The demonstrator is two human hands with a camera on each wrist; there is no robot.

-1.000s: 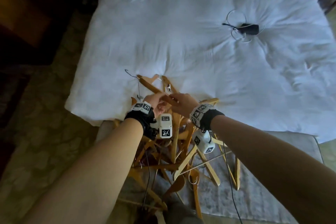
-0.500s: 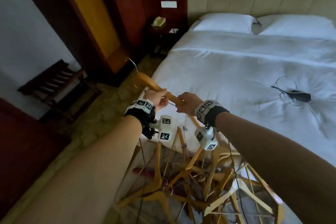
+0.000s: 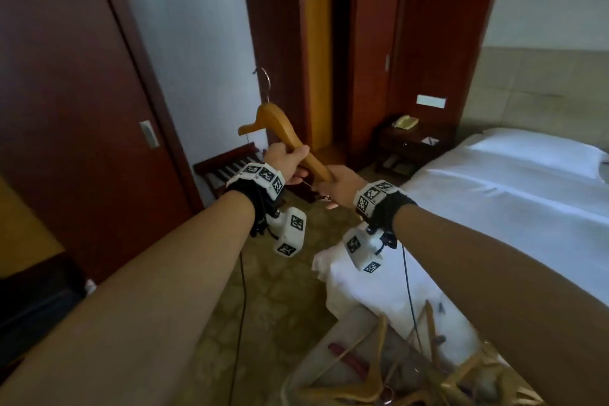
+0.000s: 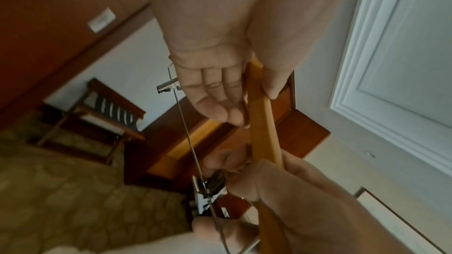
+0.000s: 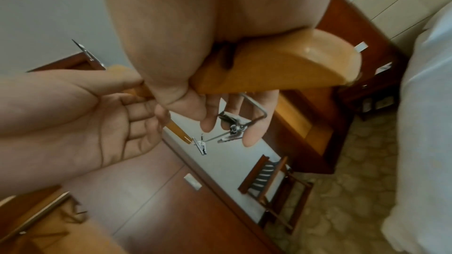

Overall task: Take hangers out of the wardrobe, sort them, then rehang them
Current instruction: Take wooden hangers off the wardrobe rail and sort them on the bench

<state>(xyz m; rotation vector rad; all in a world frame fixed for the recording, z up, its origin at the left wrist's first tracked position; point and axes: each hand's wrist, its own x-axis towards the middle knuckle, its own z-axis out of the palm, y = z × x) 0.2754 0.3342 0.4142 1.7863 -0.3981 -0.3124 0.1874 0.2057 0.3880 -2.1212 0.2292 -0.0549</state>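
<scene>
A wooden hanger (image 3: 278,123) with a metal hook (image 3: 265,82) and a wire clip bar is held up in the air, hook uppermost. My left hand (image 3: 286,159) grips its arm near the middle, fingers curled round the wood (image 4: 261,123). My right hand (image 3: 336,184) holds the lower end (image 5: 269,65), its fingers beside a metal clip (image 5: 231,129). The wardrobe (image 3: 322,59) stands open beyond the hanger, between dark red doors. A pile of wooden hangers (image 3: 428,376) lies on the bench at lower right.
A white bed (image 3: 501,208) fills the right side. A slatted luggage rack (image 3: 227,168) stands against the wall below the hanger. A nightstand with a phone (image 3: 404,122) sits beside the bed. Patterned carpet (image 3: 280,306) runs between bed and doors.
Both hands lifted one hanger off the pile and raised it, hook up. My view swung from the bed up and left to the wardrobe.
</scene>
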